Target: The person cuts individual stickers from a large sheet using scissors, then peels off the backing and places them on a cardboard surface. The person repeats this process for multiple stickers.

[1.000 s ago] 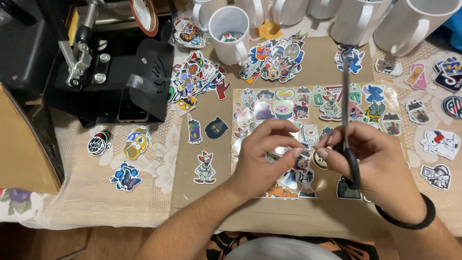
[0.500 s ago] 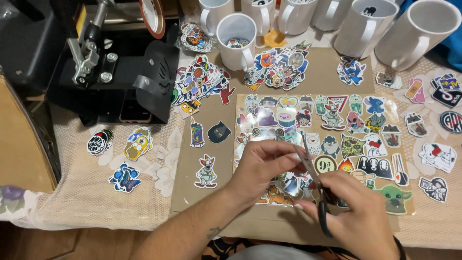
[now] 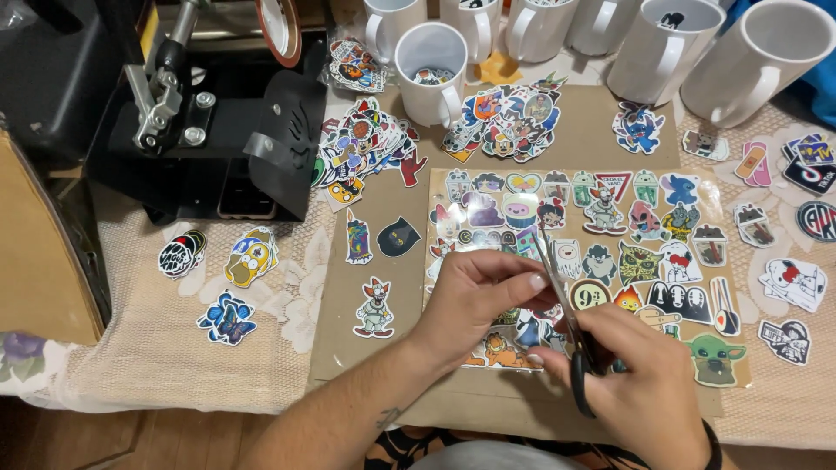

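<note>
The right hand [image 3: 649, 396] grips black-handled scissors [image 3: 570, 335], fingers through the loops, the blades pointing up and away across the sticker sheet [image 3: 592, 261]. The left hand [image 3: 479, 300] is curled narrow, thumb and fingertips pinching at the sheet just beside the blades, near a small cut-out piece that is too covered to make out. Compared with a second ago, both hands have dropped lower and toward the near edge of the sheet, and the scissors have tipped from upright in the air to lying close over the printed figures, so the cutting now appears to be on the lower rows. The sheet lies on a brown cardboard mat [image 3: 348, 339] on the lace-covered counter [image 3: 148, 357]. Already-cut stickers sit loose around it: a clown figure [image 3: 374, 307] left of the hands, a blue butterfly [image 3: 227, 318] further left, and a heap of cut stickers [image 3: 509, 117] above the sheet. White mugs [image 3: 431, 59] line the far edge, and a black mug press [image 3: 218, 130] stands at the upper left.
</note>
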